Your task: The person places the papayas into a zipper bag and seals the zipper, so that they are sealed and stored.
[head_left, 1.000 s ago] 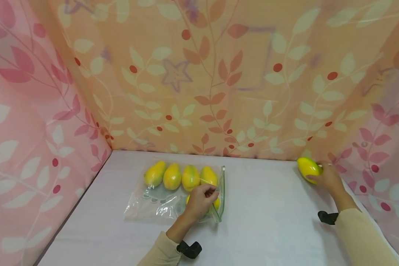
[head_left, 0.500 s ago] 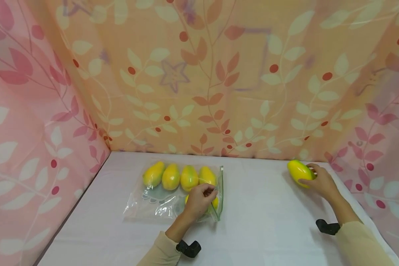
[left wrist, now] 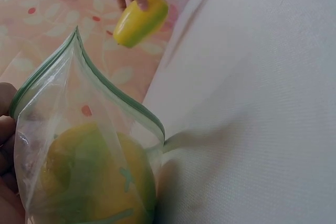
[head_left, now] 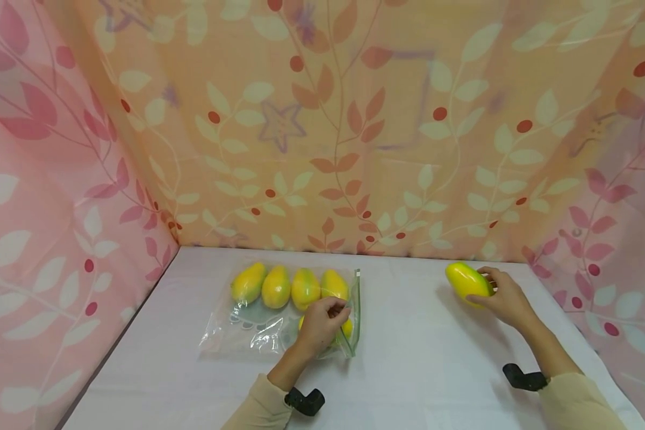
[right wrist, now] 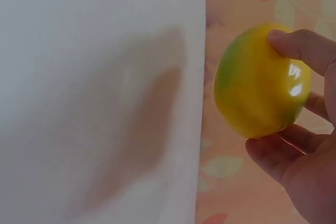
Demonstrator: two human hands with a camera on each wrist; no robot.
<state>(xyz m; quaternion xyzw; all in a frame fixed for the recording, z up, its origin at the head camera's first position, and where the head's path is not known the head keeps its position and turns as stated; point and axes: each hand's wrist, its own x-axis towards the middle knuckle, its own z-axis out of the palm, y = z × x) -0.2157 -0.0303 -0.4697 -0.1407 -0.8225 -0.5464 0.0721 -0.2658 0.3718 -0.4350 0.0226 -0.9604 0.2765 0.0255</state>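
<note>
My right hand (head_left: 507, 300) grips a glossy yellow-green mango (head_left: 464, 282), held above the right part of the table. In the right wrist view the thumb and fingers (right wrist: 273, 156) curl round this mango (right wrist: 257, 85). My left hand (head_left: 320, 327) pinches the edge of a clear zip bag (head_left: 220, 337) near its green-rimmed opening. Inside the bag, several similar mangoes (head_left: 276, 286) lie in a row, and another is partly hidden under the left hand. The left wrist view shows the bag's mouth (left wrist: 118, 95) spread apart, with a mango (left wrist: 100, 177) behind the plastic.
A white cloth covers the table (head_left: 408, 346). Patterned orange fabric (head_left: 322, 119) rises along its back edge, with pink fabric (head_left: 32, 239) at both sides. Black camera mounts (head_left: 306, 402) are strapped to both wrists.
My right hand has carried the mango leftward, away from the table's back right corner towards the bag. The left hand stays in place on the bag.
</note>
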